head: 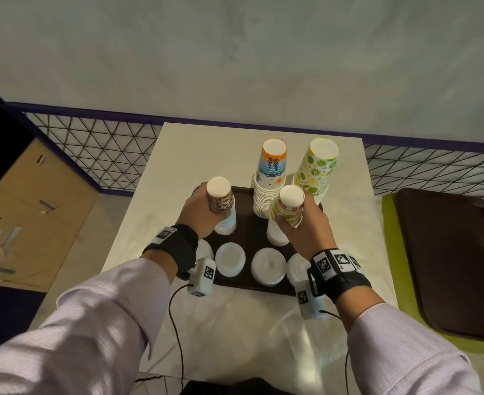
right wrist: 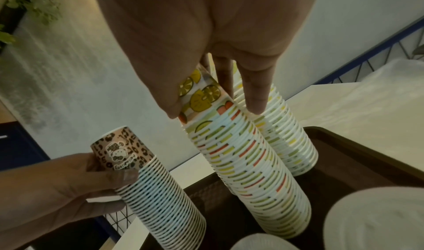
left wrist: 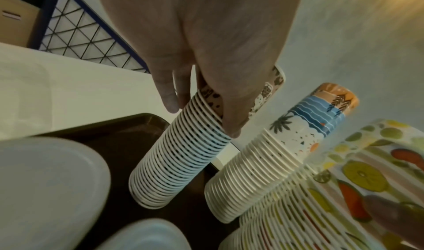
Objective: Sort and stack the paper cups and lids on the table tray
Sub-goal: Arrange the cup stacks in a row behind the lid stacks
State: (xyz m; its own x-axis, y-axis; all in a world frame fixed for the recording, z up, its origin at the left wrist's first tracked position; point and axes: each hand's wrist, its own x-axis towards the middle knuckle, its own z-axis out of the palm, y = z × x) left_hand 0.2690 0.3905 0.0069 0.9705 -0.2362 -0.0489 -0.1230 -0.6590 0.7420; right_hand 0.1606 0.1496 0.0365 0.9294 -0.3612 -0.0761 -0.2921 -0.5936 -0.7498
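Several upside-down cup stacks stand on a dark brown tray [head: 243, 228]. My left hand [head: 199, 210] grips the top of the leopard-print stack [head: 222, 201] [left wrist: 183, 154] [right wrist: 142, 172] at the tray's left. My right hand [head: 297, 223] grips the top of the fruit-slice stack [head: 287, 208] [right wrist: 241, 154] near the tray's middle. Behind stand a beach-print stack [head: 272, 172] [left wrist: 286, 145] and a lime-print stack [head: 319, 166] [right wrist: 291, 136]. White lids [head: 230, 259] lie in a row along the tray's near edge, another lid [head: 269, 266] beside them.
The tray sits on a small white table [head: 206, 143] against a wire-mesh fence [head: 98, 143]. A cardboard box [head: 30, 212] stands at the left. A second brown tray [head: 457, 258] rests on a green surface at the right. Wrist-camera cables hang over the near table edge.
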